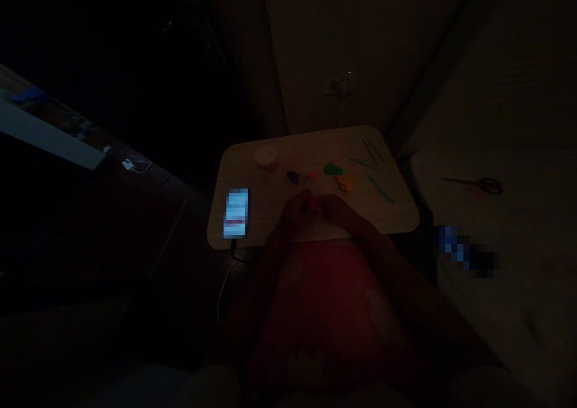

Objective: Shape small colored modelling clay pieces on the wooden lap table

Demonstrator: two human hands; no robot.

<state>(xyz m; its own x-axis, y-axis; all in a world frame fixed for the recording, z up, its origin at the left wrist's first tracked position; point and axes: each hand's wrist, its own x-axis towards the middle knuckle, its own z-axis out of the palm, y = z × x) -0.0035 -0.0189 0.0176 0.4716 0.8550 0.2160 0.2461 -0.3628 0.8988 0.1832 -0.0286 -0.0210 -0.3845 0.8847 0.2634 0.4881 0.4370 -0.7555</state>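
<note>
In dim light, my left hand (296, 208) and my right hand (334, 208) meet over the near part of a small wooden table (288, 146). Their fingers are closed around a small red lump of what looks like modelling clay (314, 204), mostly covered by the fingers. Just beyond the hands lie a dark purple lump (293, 176), a pink lump (311, 175), a green lump (333, 168) and an orange lump (345, 184). Several thin teal sticks (360, 162) and a wider teal modelling tool (381, 189) are to the right.
A round tub with a pale lid (266, 155) stands at the back left. A lit phone (235, 213) with a cable lies at the left edge. Scissors (489, 185) rest on the pale surface at right. A wall socket (340, 84) holds a plug behind the table.
</note>
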